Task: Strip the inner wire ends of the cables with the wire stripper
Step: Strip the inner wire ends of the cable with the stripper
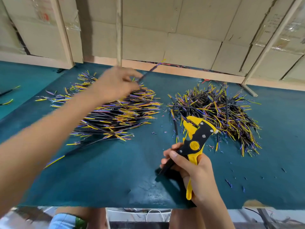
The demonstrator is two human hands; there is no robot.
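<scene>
My left hand (115, 85) is stretched out above the left pile of cables (118, 114) and pinches one black cable (151, 71) whose yellow and purple wire ends point up and to the right. The hand is motion-blurred. My right hand (193, 169) grips the handles of a yellow and black wire stripper (196, 136) near the table's front, its jaws pointing up toward the right pile of cables (216, 114). Nothing sits in the jaws.
A teal mat (107, 176) covers the table. Small bits of cut insulation (229, 182) lie scattered at the right front. A few loose cables (7, 96) lie at the far left. Cardboard panels and wooden posts (118, 30) stand behind the table.
</scene>
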